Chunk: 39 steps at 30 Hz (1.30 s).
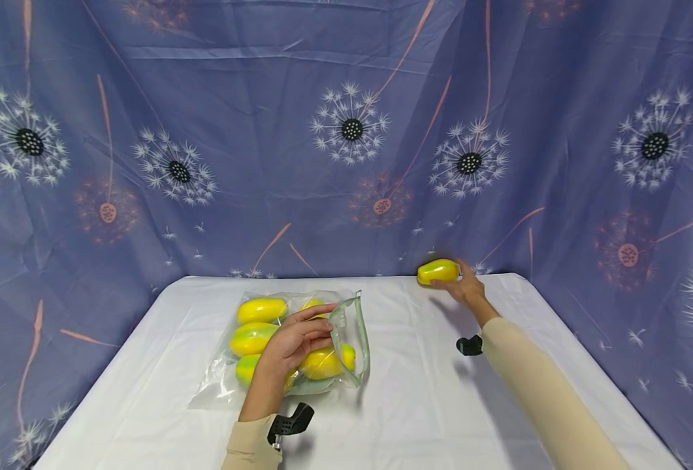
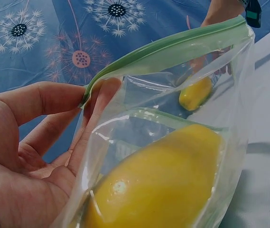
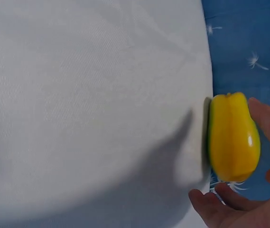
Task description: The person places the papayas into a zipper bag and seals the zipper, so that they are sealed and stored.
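My left hand point(image 1: 304, 334) pinches the green zip rim of a clear zip bag point(image 2: 172, 42), whose mouth gapes to the right. Several yellow-green papayas point(image 1: 262, 310) lie inside the bag, one of them point(image 2: 158, 180) large just behind the mouth in the left wrist view. At the table's far edge, my right hand point(image 1: 466, 287) is spread around a single papaya point(image 3: 233, 137). One fingertip point(image 3: 252, 105) is right at the fruit's side, while the other fingers point(image 3: 203, 202) stand apart below its broad end.
A white cloth covers the table point(image 1: 405, 405). Behind it hangs a blue curtain point(image 1: 264, 143) with dandelion prints, close to the far edge. Black wrist cameras sit on the left wrist point(image 1: 290, 423) and right wrist point(image 1: 469, 345).
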Each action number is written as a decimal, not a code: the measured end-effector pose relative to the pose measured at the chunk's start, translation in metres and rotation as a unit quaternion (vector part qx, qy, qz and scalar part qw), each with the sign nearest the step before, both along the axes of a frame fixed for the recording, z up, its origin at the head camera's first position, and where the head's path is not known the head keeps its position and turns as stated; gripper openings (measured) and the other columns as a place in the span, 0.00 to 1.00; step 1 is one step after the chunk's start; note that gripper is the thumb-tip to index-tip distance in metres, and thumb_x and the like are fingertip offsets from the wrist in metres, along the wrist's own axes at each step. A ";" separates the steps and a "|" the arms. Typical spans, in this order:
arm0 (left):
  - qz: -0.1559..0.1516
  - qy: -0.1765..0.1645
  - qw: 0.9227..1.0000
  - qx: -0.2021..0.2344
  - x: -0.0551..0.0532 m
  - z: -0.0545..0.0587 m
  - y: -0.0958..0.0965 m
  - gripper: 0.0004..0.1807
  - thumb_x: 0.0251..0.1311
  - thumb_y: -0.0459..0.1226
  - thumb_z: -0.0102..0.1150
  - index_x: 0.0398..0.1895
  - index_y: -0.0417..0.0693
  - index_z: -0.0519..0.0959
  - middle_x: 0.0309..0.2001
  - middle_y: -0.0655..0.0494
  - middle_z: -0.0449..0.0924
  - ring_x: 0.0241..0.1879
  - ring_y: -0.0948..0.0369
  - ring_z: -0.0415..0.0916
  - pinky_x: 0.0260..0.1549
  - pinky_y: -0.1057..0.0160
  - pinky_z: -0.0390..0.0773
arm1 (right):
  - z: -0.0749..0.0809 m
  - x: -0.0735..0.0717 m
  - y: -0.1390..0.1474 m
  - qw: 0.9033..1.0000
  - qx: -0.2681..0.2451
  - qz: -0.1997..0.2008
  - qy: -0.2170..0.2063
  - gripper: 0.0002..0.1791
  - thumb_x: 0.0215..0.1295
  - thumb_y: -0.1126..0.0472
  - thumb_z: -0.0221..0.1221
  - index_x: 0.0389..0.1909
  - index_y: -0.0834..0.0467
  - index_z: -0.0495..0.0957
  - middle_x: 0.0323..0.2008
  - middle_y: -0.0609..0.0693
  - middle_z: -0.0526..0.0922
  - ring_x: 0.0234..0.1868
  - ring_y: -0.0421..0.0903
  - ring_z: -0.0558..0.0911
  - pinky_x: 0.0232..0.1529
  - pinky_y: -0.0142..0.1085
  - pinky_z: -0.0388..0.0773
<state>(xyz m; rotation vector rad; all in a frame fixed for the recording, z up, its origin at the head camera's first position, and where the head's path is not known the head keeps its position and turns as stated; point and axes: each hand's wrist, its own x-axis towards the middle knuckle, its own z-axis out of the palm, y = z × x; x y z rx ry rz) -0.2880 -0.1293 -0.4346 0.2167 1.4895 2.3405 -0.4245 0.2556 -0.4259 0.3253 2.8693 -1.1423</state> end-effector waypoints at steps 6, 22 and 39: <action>0.000 -0.003 1.000 0.000 0.000 0.001 0.000 0.29 0.67 0.25 0.57 0.72 0.36 0.68 0.33 0.57 0.84 0.34 0.61 0.85 0.43 0.61 0.87 | -0.009 -0.005 0.001 1.000 0.027 0.016 0.004 0.56 0.66 0.42 0.63 0.82 0.56 0.39 0.79 0.68 0.46 0.73 0.76 0.52 0.73 0.66 0.53; -0.002 0.002 1.000 -0.001 -0.001 0.002 0.002 0.30 0.68 0.25 0.55 0.73 0.35 0.66 0.31 0.58 0.83 0.32 0.62 0.83 0.43 0.61 0.87 | -0.010 -0.010 -0.002 0.998 0.042 0.034 0.014 0.52 0.68 0.46 0.62 0.80 0.62 0.42 0.78 0.68 0.50 0.75 0.72 0.54 0.74 0.65 0.49; 0.002 0.006 1.000 -0.007 0.000 0.000 0.002 0.29 0.68 0.25 0.55 0.72 0.35 0.67 0.30 0.58 0.82 0.32 0.62 0.82 0.42 0.61 0.87 | -0.005 -0.004 -0.007 0.997 0.067 -0.002 0.039 0.41 0.66 0.48 0.64 0.70 0.65 0.59 0.70 0.71 0.64 0.69 0.70 0.63 0.73 0.59 0.58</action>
